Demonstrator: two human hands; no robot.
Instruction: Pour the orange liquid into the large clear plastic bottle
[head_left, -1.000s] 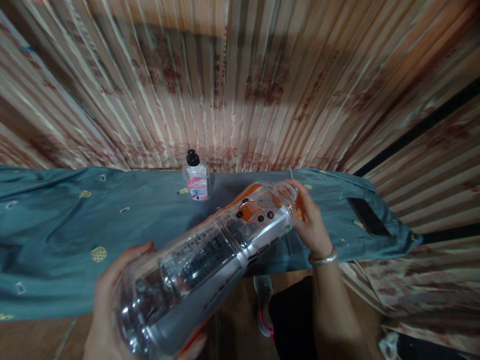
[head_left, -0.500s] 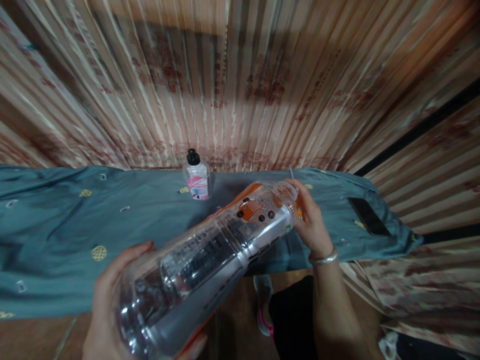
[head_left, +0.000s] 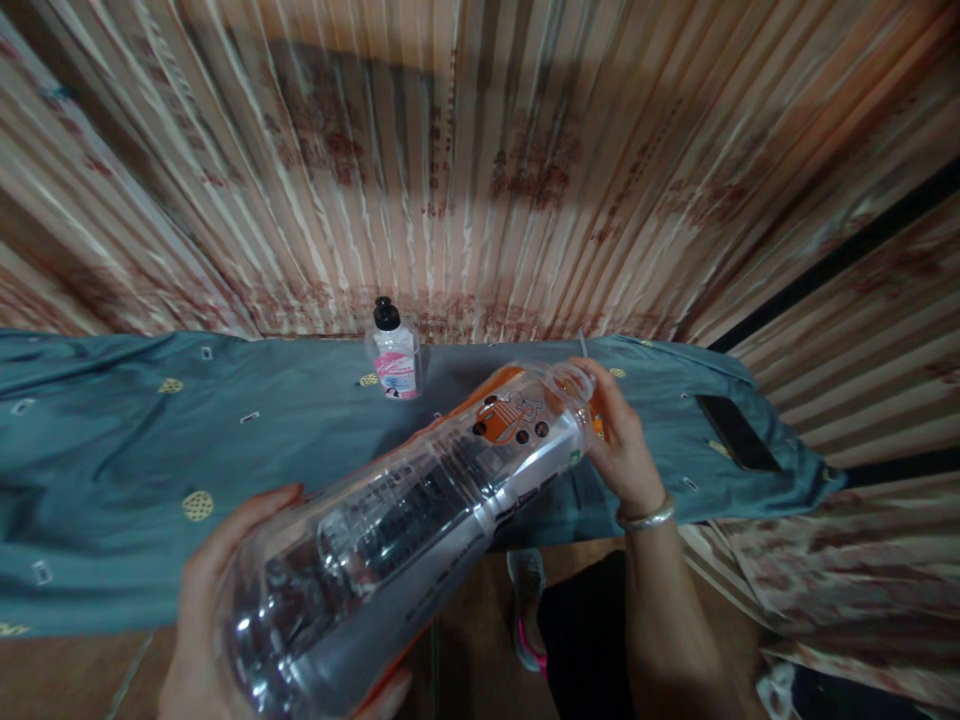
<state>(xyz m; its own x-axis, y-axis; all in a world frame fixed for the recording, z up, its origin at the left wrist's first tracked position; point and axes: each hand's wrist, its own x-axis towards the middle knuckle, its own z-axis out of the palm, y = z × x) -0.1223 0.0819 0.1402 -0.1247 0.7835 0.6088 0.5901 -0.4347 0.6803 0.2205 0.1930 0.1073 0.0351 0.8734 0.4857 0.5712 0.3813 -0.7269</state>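
Note:
A large clear plastic bottle with an orange and silver label lies slantwise in the air, its base toward me at lower left and its neck at upper right. My left hand is closed around the base end. At the neck, my right hand, with a silver bangle on the wrist, has its fingers wrapped round the bottle; some fingertips are hidden behind it. A thin pale stick-like piece shows just above the right fingers; what it belongs to is unclear.
Behind the held bottle, a small clear bottle with a black cap and pink label stands on the green patterned cloth covering the table. A dark phone lies at the right end. Pleated curtains hang close behind.
The base end of the large bottle and my left hand have shifted very slightly left. My right hand stays at the neck, almost unmoved.

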